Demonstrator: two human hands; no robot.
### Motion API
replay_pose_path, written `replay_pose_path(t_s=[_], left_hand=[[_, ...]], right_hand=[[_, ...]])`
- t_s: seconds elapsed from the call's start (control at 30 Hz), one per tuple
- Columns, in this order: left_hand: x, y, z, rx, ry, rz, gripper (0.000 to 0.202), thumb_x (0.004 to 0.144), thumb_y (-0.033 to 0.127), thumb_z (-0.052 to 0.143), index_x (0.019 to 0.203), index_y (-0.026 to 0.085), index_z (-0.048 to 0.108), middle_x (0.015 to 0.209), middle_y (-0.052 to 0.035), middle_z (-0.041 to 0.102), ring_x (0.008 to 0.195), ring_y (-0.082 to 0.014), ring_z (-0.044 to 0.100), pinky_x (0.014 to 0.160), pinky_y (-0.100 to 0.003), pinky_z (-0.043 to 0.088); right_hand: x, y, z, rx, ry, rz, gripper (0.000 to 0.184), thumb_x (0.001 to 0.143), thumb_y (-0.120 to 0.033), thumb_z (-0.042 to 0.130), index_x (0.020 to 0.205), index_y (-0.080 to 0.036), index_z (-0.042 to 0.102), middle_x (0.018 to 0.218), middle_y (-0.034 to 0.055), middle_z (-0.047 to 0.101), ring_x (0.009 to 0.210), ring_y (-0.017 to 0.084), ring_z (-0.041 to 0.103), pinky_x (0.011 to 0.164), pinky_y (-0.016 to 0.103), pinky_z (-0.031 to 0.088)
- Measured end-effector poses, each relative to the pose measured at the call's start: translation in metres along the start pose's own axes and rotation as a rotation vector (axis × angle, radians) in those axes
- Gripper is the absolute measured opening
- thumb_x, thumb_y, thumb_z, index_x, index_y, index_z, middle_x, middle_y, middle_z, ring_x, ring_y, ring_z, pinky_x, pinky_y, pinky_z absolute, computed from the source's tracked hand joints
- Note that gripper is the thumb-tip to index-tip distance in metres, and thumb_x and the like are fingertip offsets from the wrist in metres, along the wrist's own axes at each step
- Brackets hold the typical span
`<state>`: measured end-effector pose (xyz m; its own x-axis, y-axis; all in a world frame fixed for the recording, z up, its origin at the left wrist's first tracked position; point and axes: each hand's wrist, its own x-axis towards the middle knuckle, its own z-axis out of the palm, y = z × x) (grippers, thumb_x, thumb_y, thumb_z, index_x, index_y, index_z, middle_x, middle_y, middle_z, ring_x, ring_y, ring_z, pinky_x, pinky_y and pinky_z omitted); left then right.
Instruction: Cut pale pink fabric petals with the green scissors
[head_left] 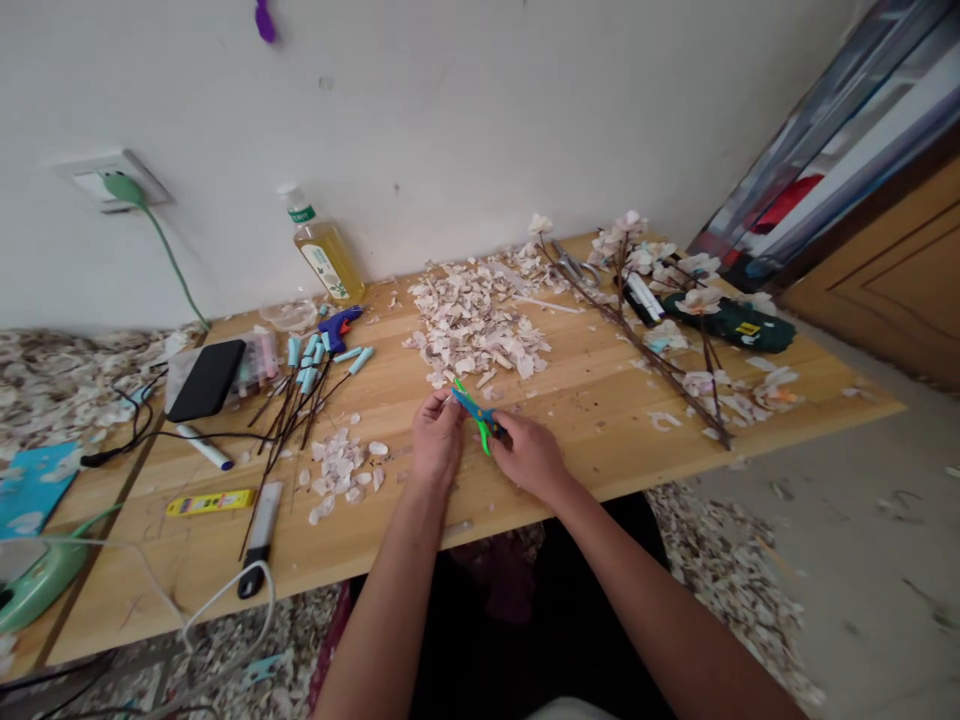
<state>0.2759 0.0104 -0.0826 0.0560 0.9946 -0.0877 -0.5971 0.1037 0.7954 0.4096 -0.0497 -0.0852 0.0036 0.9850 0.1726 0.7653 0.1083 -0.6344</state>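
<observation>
My right hand (529, 455) is closed round the green handles of a small pair of blue and green scissors (474, 410). My left hand (437, 440) is pinched shut at the blade tips, on something too small to make out. Both hands hover over the front middle of the wooden table (585, 420). Just beyond them lies a big heap of pale shell-like petal scraps (476, 325). A smaller cluster of cut petals (341, 470) lies left of my left hand.
Brown stems with light blue tips (304, 390), a blue glue gun (339, 325), a black phone (206, 378), a white marker (204, 447), a yellow box (212, 502), a utility knife (260, 538) and an oil bottle (328, 252) lie left. Flowered branches (660, 330) lie right.
</observation>
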Motion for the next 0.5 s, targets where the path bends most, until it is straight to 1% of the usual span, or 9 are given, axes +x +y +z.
replay_pose_path(t_s=[0.13,0.27,0.5], left_hand=[[-0.0006,0.0014,0.0017,0.007,0.003,-0.005,0.03,0.061,0.032,0.088,0.074,0.017,0.065,0.069,0.0031,0.063,0.062,-0.0071,0.057,0.066,-0.02,0.047],[-0.0012,0.0029,0.0035,0.0,-0.017,-0.027,0.029,0.062,0.032,0.087,0.072,0.016,0.066,0.07,0.0008,0.065,0.064,-0.0091,0.059,0.069,-0.022,0.049],[0.0006,0.0008,0.0009,-0.037,0.0,-0.037,0.029,0.059,0.027,0.089,0.072,0.015,0.067,0.069,0.0015,0.065,0.064,-0.0071,0.059,0.068,-0.018,0.048]], right_hand=[[-0.0005,0.0001,0.0006,0.002,0.002,-0.005,0.013,0.088,-0.032,0.06,0.096,-0.024,0.064,0.088,0.0037,0.07,0.08,0.022,0.063,0.067,0.03,0.039],[-0.0002,0.0009,0.0014,0.002,0.011,-0.001,0.011,0.088,-0.028,0.058,0.096,-0.023,0.064,0.089,0.004,0.07,0.08,0.021,0.063,0.068,0.03,0.039],[0.0003,-0.0001,0.0002,0.011,-0.003,0.005,0.011,0.088,-0.031,0.06,0.095,-0.023,0.063,0.089,0.0036,0.07,0.081,0.021,0.062,0.067,0.029,0.038]])
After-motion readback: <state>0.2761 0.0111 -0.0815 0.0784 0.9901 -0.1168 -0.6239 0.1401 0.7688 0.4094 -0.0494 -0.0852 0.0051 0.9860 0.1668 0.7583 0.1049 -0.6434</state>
